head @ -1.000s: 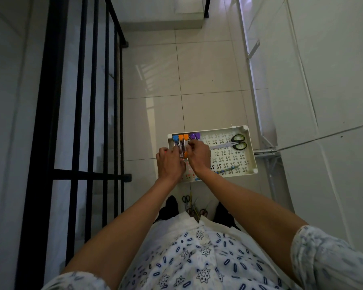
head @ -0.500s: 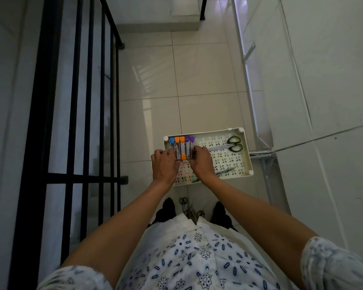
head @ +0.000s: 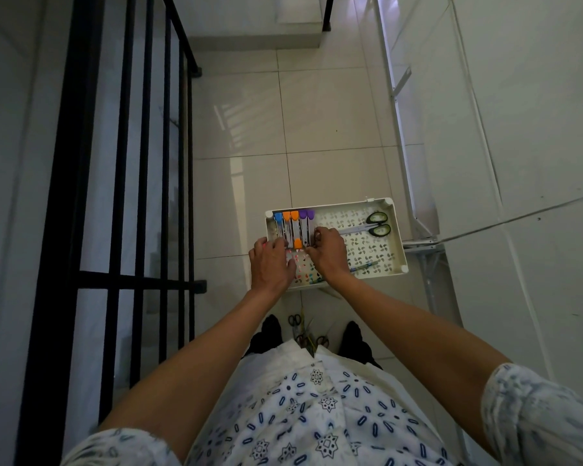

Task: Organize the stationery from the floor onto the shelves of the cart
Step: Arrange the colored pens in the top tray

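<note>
Top shelf of the white cart (head: 395, 237), seen from above. A row of items with coloured caps (head: 293, 227) (blue, two orange, two purple) lies side by side at the shelf's left end; too small to say what kind of stationery they are. One more orange-tipped piece sits at the near end of the row.

Left hand (head: 271, 264) rests at the row's near left corner, fingers bent over the ends of the items; whether they pinch one or merely press, I cannot tell. Right hand (head: 328, 252) is at the row's right side, fingers curled in against the outermost piece, apparently nipping or squaring it up. Grip not clear either.

Already on the shelf: green-handled scissors (head: 374, 225) at the far right, a pen (head: 364, 266) near the front edge, and small coloured bits (head: 303, 269) between the hands, partly hidden.

Progress, by my reckoning: well begun, not finished. On the floor between the person's feet lies a heap of scissors and thin sticks (head: 305, 332), waiting to be lifted. Lower shelves are hidden under the top one, so their contents are unknown.

Surroundings: black railing (head: 128, 183) close on the left, white wall panel (head: 518, 129) on the right, pale tile floor (head: 317, 112) beyond. The person's own skirt (head: 317, 398) overhangs the floor pile and blocks part of it from view.
</note>
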The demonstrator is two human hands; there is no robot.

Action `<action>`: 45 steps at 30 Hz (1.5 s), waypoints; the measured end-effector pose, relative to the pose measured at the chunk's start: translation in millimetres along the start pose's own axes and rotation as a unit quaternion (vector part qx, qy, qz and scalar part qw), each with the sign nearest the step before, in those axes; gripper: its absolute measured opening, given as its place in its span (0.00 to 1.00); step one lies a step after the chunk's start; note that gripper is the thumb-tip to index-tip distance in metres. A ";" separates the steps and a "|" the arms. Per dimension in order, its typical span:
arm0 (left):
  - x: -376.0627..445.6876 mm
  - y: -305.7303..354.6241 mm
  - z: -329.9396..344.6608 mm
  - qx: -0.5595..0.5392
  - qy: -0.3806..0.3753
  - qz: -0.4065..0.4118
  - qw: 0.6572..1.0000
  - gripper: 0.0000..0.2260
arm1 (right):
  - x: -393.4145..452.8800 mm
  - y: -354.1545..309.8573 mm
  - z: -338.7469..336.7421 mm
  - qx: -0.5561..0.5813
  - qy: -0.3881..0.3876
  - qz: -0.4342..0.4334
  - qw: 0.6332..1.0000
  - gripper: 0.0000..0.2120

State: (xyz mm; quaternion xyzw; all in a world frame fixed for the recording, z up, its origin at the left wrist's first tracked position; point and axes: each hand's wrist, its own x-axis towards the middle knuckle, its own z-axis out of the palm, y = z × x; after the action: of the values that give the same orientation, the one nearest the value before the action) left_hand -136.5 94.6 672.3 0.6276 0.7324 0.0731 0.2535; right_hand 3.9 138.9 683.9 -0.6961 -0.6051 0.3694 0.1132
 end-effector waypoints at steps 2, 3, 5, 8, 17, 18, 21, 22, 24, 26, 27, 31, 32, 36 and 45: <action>-3.6 0.1 -1.2 -0.004 0.007 0.005 1.000 0.17 | -3.1 1.3 -1.6 -0.007 -0.002 -0.003 1.000 0.16; -6.0 -0.5 -2.0 -0.004 0.012 0.007 1.000 0.17 | -5.5 2.7 -3.0 -0.011 -0.004 -0.003 1.000 0.18; -11.6 -2.1 -3.4 0.002 0.021 0.008 1.000 0.17 | -10.9 6.7 -6.5 -0.020 -0.003 -0.003 1.000 0.22; -21.1 -6.3 -5.0 0.000 0.034 0.010 0.999 0.15 | -22.0 13.7 -10.2 -0.022 0.012 -0.009 1.000 0.24; -63.2 -9.2 -2.1 -0.067 0.058 0.076 0.993 0.09 | -66.3 21.8 -7.8 0.007 0.042 -0.038 0.998 0.19; -67.7 -8.2 -0.6 -0.077 0.063 0.087 0.991 0.08 | -71.3 22.2 -7.1 0.013 0.046 -0.043 0.998 0.19; -81.5 -2.1 5.4 -0.104 0.069 0.109 0.986 0.07 | -86.3 25.1 -5.1 0.019 0.052 -0.061 0.997 0.17; -85.2 0.7 8.1 -0.112 0.067 0.114 0.985 0.06 | -91.0 26.8 -5.2 0.019 0.053 -0.063 0.996 0.17; -92.1 6.3 14.6 -0.121 0.055 0.120 0.984 0.05 | -99.8 32.2 -6.1 0.024 0.053 -0.065 0.996 0.16; -98.5 12.0 20.1 -0.120 0.029 0.122 0.985 0.06 | -107.6 38.4 -8.1 0.028 0.048 -0.062 0.997 0.14; -101.1 14.7 22.6 -0.119 0.018 0.122 0.985 0.06 | -110.6 41.7 -10.1 0.031 0.043 -0.059 0.997 0.14; -116.4 28.6 32.5 -0.174 0.015 0.106 0.979 0.06 | -121.7 60.5 -18.8 0.042 0.019 -0.074 0.996 0.12; -121.4 33.5 35.8 -0.184 0.019 0.094 0.978 0.05 | -124.4 66.3 -22.2 0.044 0.011 -0.082 0.996 0.11; -149.5 57.5 56.5 -0.185 0.031 0.034 0.982 0.04 | -137.9 94.9 -36.7 0.052 -0.029 -0.108 0.992 0.10; -219.3 114.4 113.4 -0.219 0.029 -0.095 0.971 0.06 | -181.4 181.8 -64.8 0.056 -0.080 -0.105 0.990 0.08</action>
State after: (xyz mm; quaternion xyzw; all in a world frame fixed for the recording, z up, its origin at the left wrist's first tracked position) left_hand 35.2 -116.1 684.6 0.4821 0.7618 0.2255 0.3692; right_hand 185.0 -54.4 687.9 -0.5896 -0.6600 0.4436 0.1415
